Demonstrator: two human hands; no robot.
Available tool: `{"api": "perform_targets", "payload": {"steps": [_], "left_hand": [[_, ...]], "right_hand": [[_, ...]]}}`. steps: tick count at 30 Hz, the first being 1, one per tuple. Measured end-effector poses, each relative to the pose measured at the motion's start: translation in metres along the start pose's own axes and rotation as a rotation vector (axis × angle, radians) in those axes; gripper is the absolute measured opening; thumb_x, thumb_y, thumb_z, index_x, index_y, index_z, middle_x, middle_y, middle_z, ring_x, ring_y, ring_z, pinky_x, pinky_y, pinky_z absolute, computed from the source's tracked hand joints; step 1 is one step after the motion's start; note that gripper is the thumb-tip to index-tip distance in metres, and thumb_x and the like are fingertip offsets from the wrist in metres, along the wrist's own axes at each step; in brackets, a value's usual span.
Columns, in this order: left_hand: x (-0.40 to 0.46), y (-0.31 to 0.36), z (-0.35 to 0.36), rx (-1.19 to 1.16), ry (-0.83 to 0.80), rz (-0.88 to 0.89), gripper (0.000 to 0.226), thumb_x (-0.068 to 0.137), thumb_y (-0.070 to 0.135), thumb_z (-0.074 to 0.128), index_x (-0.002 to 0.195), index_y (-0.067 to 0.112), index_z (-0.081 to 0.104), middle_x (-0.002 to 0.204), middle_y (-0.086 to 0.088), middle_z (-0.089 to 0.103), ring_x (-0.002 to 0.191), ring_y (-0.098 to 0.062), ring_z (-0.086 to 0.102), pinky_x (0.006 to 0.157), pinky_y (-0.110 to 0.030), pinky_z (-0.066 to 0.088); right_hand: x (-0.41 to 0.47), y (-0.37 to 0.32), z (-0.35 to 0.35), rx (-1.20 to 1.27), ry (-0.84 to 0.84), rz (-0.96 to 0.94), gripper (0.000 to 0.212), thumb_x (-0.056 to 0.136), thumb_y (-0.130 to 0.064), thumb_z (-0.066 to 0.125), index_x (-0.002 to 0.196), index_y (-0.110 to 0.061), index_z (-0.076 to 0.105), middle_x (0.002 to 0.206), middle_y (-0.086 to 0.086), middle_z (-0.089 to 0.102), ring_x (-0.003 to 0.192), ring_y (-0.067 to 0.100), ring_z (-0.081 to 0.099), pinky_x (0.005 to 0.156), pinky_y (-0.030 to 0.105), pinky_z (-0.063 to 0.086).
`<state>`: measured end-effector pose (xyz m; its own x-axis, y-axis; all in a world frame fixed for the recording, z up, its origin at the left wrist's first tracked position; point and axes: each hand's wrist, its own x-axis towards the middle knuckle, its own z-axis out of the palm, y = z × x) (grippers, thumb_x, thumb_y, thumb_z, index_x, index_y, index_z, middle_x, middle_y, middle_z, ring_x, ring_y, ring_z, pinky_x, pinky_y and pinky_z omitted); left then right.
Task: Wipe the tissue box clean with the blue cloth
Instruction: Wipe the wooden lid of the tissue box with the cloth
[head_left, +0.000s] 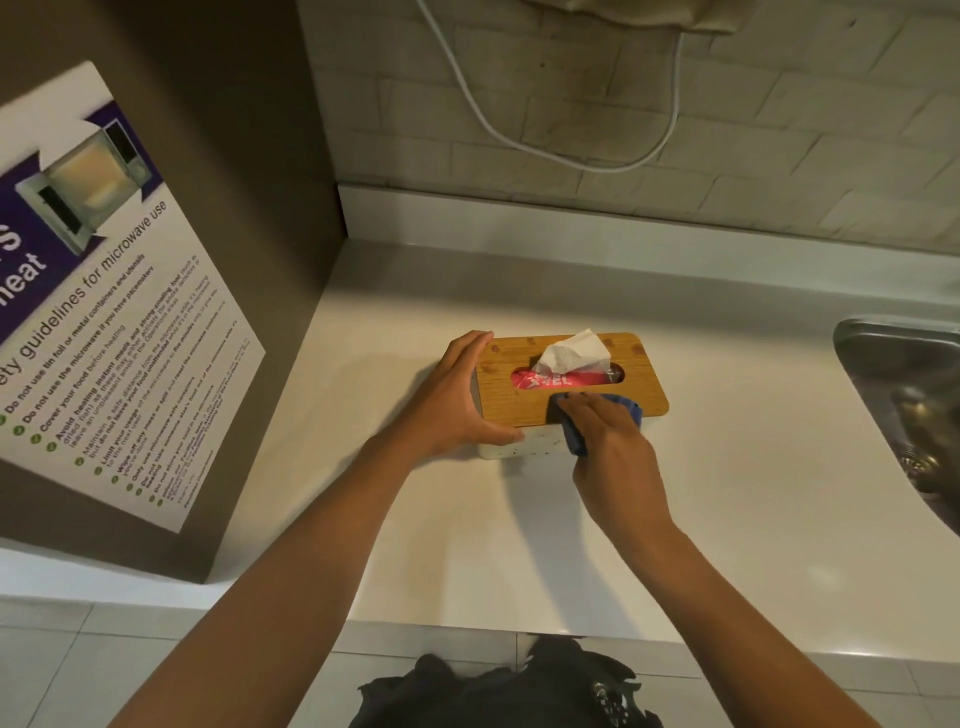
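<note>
While one tissue box (566, 395) sits on the pale tabletop (727, 493), near its middle, two hands work on it. The left hand (457, 400) wraps the box's left end, fingers over the far edge and thumb curled along the near white side. The right hand (608, 431) presses one blue cloth (631, 408) onto the wooden lid's (639, 374) near edge, fingers curled over the cloth, which hangs down the box's front. One white tissue (576, 353) pokes up from the lid's slot. One steel sink (904, 405) lies to the right, well apart. One microwave guidelines poster (104, 312) hangs on the brown panel at left, and one white cable (519, 135) loops across the tiled wall behind.
</note>
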<state>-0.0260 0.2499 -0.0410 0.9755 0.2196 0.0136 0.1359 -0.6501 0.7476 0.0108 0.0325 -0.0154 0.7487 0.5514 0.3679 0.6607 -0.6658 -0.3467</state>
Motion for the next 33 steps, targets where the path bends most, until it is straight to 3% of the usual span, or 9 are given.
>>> {"api": "perform_targets", "payload": {"steps": [2, 6, 10, 13, 16, 18, 24, 29, 33], "left_hand": [[0.0, 0.002, 0.001, 0.008, 0.007, -0.004, 0.129, 0.058, 0.057, 0.092, 0.157, 0.031, 0.015, 0.16, 0.016, 0.017, 0.143, -0.015, 0.031, 0.11, -0.038, 0.044], [-0.001, 0.0, 0.001, -0.012, 0.019, 0.026, 0.126, 0.059, 0.052, 0.092, 0.158, 0.027, 0.018, 0.159, 0.014, 0.019, 0.142, -0.014, 0.033, 0.113, -0.04, 0.043], [-0.001, 0.0, 0.0, -0.008, 0.016, 0.018, 0.127, 0.058, 0.057, 0.09, 0.157, 0.029, 0.017, 0.158, 0.018, 0.018, 0.142, -0.013, 0.033, 0.111, -0.038, 0.044], [-0.002, 0.003, -0.001, 0.012, 0.007, 0.001, 0.129, 0.057, 0.058, 0.091, 0.157, 0.03, 0.015, 0.158, 0.019, 0.017, 0.142, -0.012, 0.032, 0.11, -0.036, 0.043], [-0.001, 0.004, 0.001, 0.022, 0.012, -0.011, 0.13, 0.057, 0.058, 0.091, 0.157, 0.029, 0.014, 0.159, 0.016, 0.017, 0.143, -0.015, 0.032, 0.111, -0.037, 0.043], [-0.001, 0.004, 0.001, 0.026, 0.021, -0.004, 0.129, 0.057, 0.056, 0.091, 0.158, 0.027, 0.015, 0.159, 0.014, 0.018, 0.143, -0.016, 0.033, 0.112, -0.038, 0.042], [-0.005, 0.004, 0.0, 0.016, 0.038, 0.008, 0.127, 0.057, 0.056, 0.091, 0.157, 0.027, 0.017, 0.158, 0.016, 0.019, 0.141, -0.015, 0.034, 0.111, -0.038, 0.043], [-0.006, 0.008, 0.005, 0.03, 0.05, -0.015, 0.13, 0.056, 0.06, 0.09, 0.157, 0.028, 0.015, 0.159, 0.014, 0.019, 0.141, -0.015, 0.034, 0.11, -0.038, 0.044], [-0.006, 0.006, 0.006, 0.038, 0.07, -0.008, 0.126, 0.055, 0.065, 0.083, 0.157, 0.027, 0.019, 0.159, 0.012, 0.021, 0.142, -0.018, 0.036, 0.113, -0.044, 0.042]], "right_hand": [[0.01, -0.01, 0.004, -0.006, 0.012, 0.013, 0.027, 0.077, 0.002, 0.075, 0.1, -0.012, 0.07, 0.097, 0.008, 0.07, 0.092, 0.029, 0.061, 0.085, 0.05, 0.052], [0.006, -0.034, 0.012, 0.011, -0.01, -0.066, 0.036, 0.072, 0.007, 0.076, 0.104, -0.008, 0.072, 0.101, 0.008, 0.07, 0.093, 0.027, 0.063, 0.093, 0.036, 0.045], [-0.01, -0.02, 0.003, 0.007, -0.084, -0.133, 0.052, 0.069, 0.01, 0.075, 0.117, -0.009, 0.068, 0.114, 0.009, 0.068, 0.104, 0.03, 0.063, 0.086, 0.039, 0.054], [-0.003, -0.004, -0.006, -0.014, -0.121, -0.091, 0.04, 0.077, 0.003, 0.073, 0.113, -0.014, 0.069, 0.108, 0.005, 0.068, 0.098, 0.029, 0.062, 0.076, 0.04, 0.057], [0.014, -0.011, 0.0, -0.025, -0.061, 0.0, 0.02, 0.082, -0.003, 0.07, 0.097, -0.017, 0.069, 0.096, 0.005, 0.068, 0.092, 0.028, 0.059, 0.085, 0.044, 0.051], [0.017, -0.025, 0.007, -0.025, -0.039, 0.015, 0.019, 0.082, -0.003, 0.072, 0.095, -0.017, 0.07, 0.096, 0.005, 0.068, 0.094, 0.027, 0.058, 0.094, 0.043, 0.044], [-0.005, -0.021, 0.002, 0.039, -0.098, -0.131, 0.038, 0.078, 0.006, 0.07, 0.111, -0.013, 0.07, 0.108, 0.003, 0.069, 0.097, 0.026, 0.061, 0.081, 0.037, 0.054], [0.014, -0.014, -0.002, -0.002, -0.048, 0.002, 0.02, 0.084, -0.002, 0.067, 0.096, -0.018, 0.07, 0.093, 0.002, 0.067, 0.088, 0.024, 0.058, 0.077, 0.041, 0.052], [0.011, -0.042, 0.006, 0.021, -0.056, -0.067, 0.034, 0.069, 0.013, 0.069, 0.095, -0.01, 0.072, 0.093, 0.007, 0.069, 0.087, 0.029, 0.06, 0.081, 0.037, 0.048]]}}
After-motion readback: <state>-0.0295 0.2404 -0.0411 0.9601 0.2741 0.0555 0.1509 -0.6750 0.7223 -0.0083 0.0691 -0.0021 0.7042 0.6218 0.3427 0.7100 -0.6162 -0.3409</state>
